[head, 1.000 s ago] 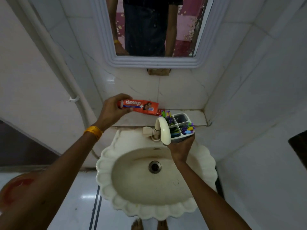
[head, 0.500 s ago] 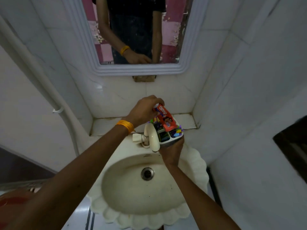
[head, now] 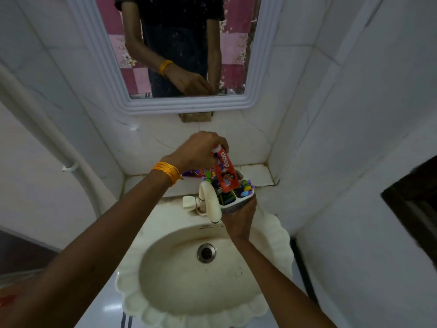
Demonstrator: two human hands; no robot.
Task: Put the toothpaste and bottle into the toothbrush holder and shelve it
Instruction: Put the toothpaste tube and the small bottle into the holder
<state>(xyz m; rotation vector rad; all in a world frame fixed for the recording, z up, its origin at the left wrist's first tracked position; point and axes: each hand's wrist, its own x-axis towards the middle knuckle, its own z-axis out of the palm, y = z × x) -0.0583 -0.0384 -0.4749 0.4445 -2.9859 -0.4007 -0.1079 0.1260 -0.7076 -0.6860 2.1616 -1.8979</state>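
Observation:
My left hand (head: 201, 151) grips the cap end of a red toothpaste tube (head: 226, 174), which stands nearly upright with its flat end down inside the toothbrush holder (head: 238, 204). The holder is white with several compartments and colourful toothbrushes (head: 246, 187) in it. My right hand (head: 241, 217) holds it from below, above the back rim of the sink. Something purple and red (head: 194, 172) lies on the ledge behind my left wrist; I cannot tell if it is the bottle.
A cream tap (head: 210, 200) stands just left of the holder. Below is the scalloped sink (head: 272, 235) with its drain (head: 206, 252). A tiled ledge (head: 256, 175) runs along the wall behind, under a mirror (head: 179, 50). A white pipe (head: 54, 138) runs down the left wall.
My left hand has swung the tube from lying level over the ledge to nearly upright and lowered its flat end into the holder. The right hand has kept holding the holder.

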